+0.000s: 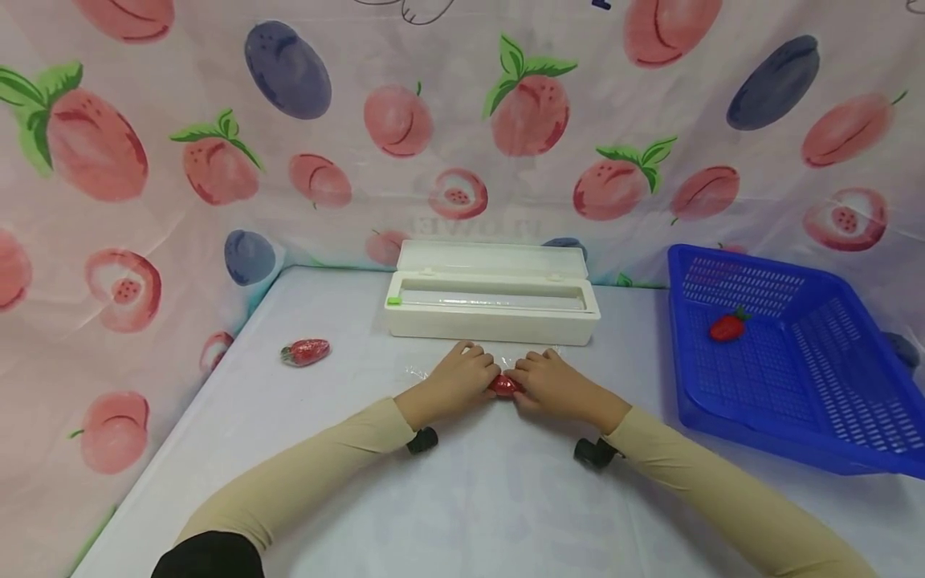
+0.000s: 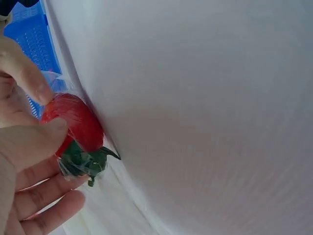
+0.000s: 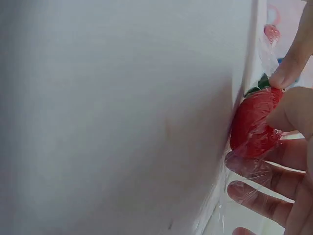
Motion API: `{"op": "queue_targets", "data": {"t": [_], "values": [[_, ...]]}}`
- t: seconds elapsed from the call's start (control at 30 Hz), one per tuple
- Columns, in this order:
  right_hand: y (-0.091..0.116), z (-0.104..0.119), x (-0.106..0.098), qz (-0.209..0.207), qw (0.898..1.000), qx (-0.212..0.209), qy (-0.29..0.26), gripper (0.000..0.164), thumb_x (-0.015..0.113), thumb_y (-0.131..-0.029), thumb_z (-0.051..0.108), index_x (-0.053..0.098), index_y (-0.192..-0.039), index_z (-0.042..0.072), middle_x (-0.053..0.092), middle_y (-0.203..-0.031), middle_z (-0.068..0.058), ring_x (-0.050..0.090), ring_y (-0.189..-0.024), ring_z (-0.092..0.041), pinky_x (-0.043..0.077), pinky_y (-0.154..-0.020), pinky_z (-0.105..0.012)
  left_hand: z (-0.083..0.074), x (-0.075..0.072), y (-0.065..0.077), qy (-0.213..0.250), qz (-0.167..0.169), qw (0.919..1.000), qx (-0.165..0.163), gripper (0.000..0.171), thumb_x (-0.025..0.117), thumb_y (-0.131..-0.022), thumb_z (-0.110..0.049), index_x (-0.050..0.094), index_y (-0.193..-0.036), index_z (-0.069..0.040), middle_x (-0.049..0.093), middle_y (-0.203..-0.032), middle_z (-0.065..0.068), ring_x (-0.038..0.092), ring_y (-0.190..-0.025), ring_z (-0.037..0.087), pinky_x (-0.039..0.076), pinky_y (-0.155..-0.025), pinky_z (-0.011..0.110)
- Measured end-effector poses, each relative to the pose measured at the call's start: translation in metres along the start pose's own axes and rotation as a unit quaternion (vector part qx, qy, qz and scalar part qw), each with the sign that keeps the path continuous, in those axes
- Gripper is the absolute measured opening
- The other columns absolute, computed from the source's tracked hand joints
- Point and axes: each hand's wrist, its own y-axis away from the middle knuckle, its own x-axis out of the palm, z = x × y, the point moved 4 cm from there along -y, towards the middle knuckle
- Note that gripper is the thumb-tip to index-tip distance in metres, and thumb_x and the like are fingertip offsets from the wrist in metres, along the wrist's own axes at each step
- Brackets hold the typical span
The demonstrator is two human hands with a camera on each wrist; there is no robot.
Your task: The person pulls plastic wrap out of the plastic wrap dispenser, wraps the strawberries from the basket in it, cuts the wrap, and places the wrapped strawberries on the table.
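Observation:
A red strawberry (image 1: pixel 505 386) with green leaves lies on the white cloth between both hands, partly hidden by their fingers. Clear plastic wrap covers it and clings to its leaves (image 2: pixel 80 159). From the left, my left hand (image 1: pixel 458 377) holds the strawberry, thumb against its red side in the left wrist view. My right hand (image 1: pixel 556 385) grips the other end; in the right wrist view the wrap (image 3: pixel 254 169) stretches over its fingers. More loose film spreads on the cloth behind the hands.
Just behind the hands stands a white wrap dispenser box (image 1: pixel 495 327), lid up, a roll inside. A wrapped strawberry (image 1: pixel 306 352) lies at left. On the right, a blue basket (image 1: pixel 751 417) holds one strawberry (image 1: pixel 728 326). A fruit-print curtain (image 1: pixel 462 80) hangs behind.

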Motion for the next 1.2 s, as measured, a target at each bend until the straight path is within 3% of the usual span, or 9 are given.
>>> {"op": "queue_targets", "data": {"t": [0.17,0.37,0.57,0.67,0.8,0.97,1.2], "values": [[0.001,-0.007,0.002,0.001,0.998,0.028,-0.053,0.023,0.058,-0.091,0.024,0.066,-0.107,0.01,0.066,-0.093,-0.002,0.058,-0.09,-0.021,0.044,-0.08,-0.042,0.001,0.0,-0.001,-0.001,0.024,0.9994,-0.026,0.032,0.064,-0.086,-0.039,0.067,-0.107,-0.015,0.068,-0.104,-0.001,0.058,-0.102,0.017,0.038,-0.101,0.037],[0.001,-0.011,0.002,0.003,0.997,0.035,-0.065,0.02,0.057,-0.093,0.022,0.066,-0.105,0.009,0.064,-0.089,-0.001,0.058,-0.087,-0.019,0.044,-0.077,-0.039,-0.004,-0.006,-0.001,-0.016,-0.006,0.9998,-0.014,0.035,0.07,-0.081,-0.038,0.066,-0.107,-0.015,0.067,-0.104,-0.002,0.058,-0.101,0.016,0.038,-0.102,0.039],[0.001,-0.014,-0.007,-0.074,0.992,0.056,-0.085,0.021,0.072,-0.082,0.026,0.068,-0.098,0.012,0.067,-0.095,0.0,0.059,-0.098,-0.021,0.045,-0.085,-0.044,-0.004,-0.004,-0.003,-0.016,0.008,0.9996,-0.02,0.039,0.07,-0.082,-0.036,0.066,-0.112,-0.012,0.067,-0.107,-0.001,0.059,-0.104,0.017,0.037,-0.104,0.04],[0.0,-0.013,-0.008,-0.089,0.992,0.05,-0.075,0.028,0.078,-0.074,0.03,0.067,-0.094,0.013,0.068,-0.094,0.001,0.059,-0.094,-0.02,0.045,-0.085,-0.043,-0.004,-0.003,-0.004,-0.019,0.008,0.9995,-0.025,0.044,0.07,-0.081,-0.037,0.064,-0.117,-0.011,0.066,-0.109,0.0,0.057,-0.106,0.017,0.037,-0.104,0.041],[-0.002,-0.013,-0.007,-0.079,0.994,0.051,-0.049,0.038,0.082,-0.068,0.033,0.067,-0.096,0.013,0.068,-0.096,0.001,0.059,-0.094,-0.019,0.044,-0.083,-0.042,-0.005,-0.002,-0.006,-0.035,-0.007,0.9989,-0.03,0.051,0.071,-0.08,-0.041,0.062,-0.12,-0.011,0.064,-0.112,0.0,0.055,-0.109,0.017,0.037,-0.104,0.041],[-0.004,-0.013,-0.004,-0.063,0.995,0.066,-0.036,0.041,0.083,-0.067,0.032,0.067,-0.099,0.011,0.069,-0.098,-0.001,0.059,-0.095,-0.02,0.044,-0.084,-0.042,-0.006,0.0,-0.008,-0.043,-0.016,0.9986,-0.028,0.044,0.071,-0.079,-0.039,0.065,-0.114,-0.012,0.064,-0.107,0.0,0.056,-0.106,0.018,0.039,-0.103,0.041],[-0.006,-0.012,0.001,-0.029,0.997,0.063,-0.027,0.033,0.076,-0.074,0.029,0.069,-0.1,0.009,0.069,-0.093,-0.002,0.057,-0.089,-0.02,0.044,-0.078,-0.042,-0.001,0.002,-0.01,-0.026,0.028,0.9983,-0.045,0.038,0.068,-0.082,-0.037,0.066,-0.111,-0.013,0.068,-0.106,0.001,0.058,-0.105,0.018,0.036,-0.105,0.043]]}}
